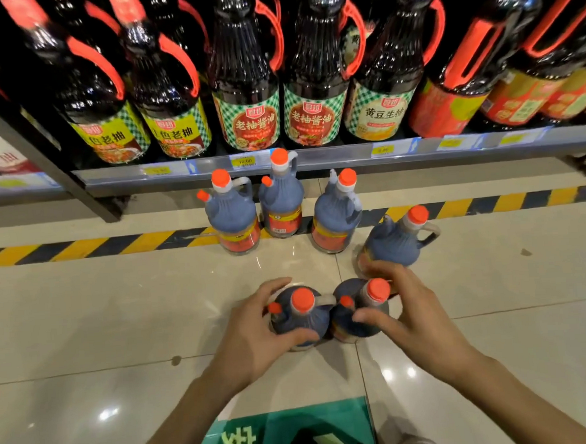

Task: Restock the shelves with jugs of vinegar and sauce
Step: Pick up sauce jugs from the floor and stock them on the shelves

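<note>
Left hand [254, 337] fingers curled round near-left jug [296, 319], right hand [410, 314] fingers curled round near-right jug [360, 312], both upright on floor [119, 318], touching.

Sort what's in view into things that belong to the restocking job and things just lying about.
Job:
- left hand on near left jug
- right hand on near right jug
- four more floor jugs, e.g. far right jug
- shelf with bottles

Lying about:
- hazard tape
- green floor sticker
- price tags
</note>
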